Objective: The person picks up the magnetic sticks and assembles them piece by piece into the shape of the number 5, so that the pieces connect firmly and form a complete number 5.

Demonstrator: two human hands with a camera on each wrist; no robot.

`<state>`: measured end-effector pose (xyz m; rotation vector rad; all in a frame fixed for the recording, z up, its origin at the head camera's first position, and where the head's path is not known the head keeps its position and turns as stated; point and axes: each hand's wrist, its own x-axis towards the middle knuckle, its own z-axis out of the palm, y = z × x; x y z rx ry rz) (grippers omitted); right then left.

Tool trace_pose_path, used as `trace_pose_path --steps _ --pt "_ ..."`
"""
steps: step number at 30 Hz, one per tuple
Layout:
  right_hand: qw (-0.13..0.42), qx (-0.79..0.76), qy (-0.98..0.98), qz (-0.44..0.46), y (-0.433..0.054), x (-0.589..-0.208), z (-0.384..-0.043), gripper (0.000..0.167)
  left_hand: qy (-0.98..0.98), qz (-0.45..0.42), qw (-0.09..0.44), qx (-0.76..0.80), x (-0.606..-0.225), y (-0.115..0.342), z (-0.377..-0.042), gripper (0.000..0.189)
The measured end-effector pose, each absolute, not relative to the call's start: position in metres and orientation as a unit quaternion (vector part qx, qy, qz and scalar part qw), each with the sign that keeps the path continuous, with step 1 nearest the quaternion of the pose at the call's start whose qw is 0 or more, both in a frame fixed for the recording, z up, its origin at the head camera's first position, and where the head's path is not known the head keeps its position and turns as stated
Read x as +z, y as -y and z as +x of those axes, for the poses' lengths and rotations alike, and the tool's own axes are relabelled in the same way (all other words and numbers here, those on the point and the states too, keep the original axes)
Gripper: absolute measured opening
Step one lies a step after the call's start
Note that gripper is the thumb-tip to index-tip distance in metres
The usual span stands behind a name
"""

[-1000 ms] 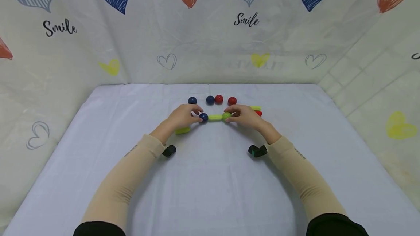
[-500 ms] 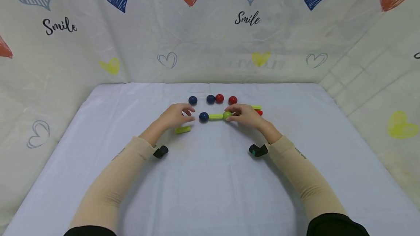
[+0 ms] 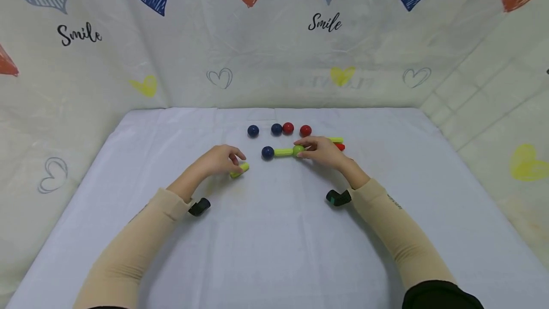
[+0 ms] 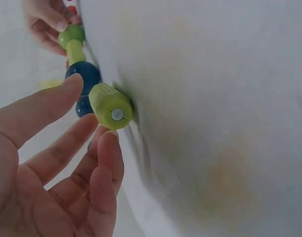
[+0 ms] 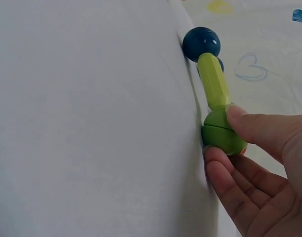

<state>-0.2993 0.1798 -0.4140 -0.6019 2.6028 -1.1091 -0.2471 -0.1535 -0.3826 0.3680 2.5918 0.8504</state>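
My right hand (image 3: 323,152) pinches a green ball (image 5: 220,133) between thumb and fingers. A lime-green rod (image 5: 213,81) joins that ball to a dark blue ball (image 5: 201,43), and the three form a line on the white cloth. Over at the left, my left hand (image 3: 219,160) reaches over a loose lime-green rod (image 4: 105,101). Its thumb (image 4: 66,90) and fingers are spread about the rod, with the fingertips right at its lower edge. A round metal piece shows in the end of this rod facing the left wrist camera.
Behind the joined pieces stand two dark blue balls (image 3: 253,131) and two red balls (image 3: 305,130). Beyond the right hand lie another lime-green rod (image 3: 336,140) and a red piece (image 3: 340,147), partly hidden. A heart-patterned sheet (image 3: 274,51) rises behind the table (image 3: 274,242).
My left hand has let go of the dark blue ball and moved left and nearer, down to the loose rod. The right hand has kept its hold on the green ball.
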Motion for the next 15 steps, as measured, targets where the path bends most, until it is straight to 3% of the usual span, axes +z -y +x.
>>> trace_pose_path --steps 15 --pt "0.129 -0.380 -0.895 -0.195 -0.178 -0.413 -0.299 0.042 -0.922 0.105 0.196 0.317 -0.393 0.147 -0.246 0.039"
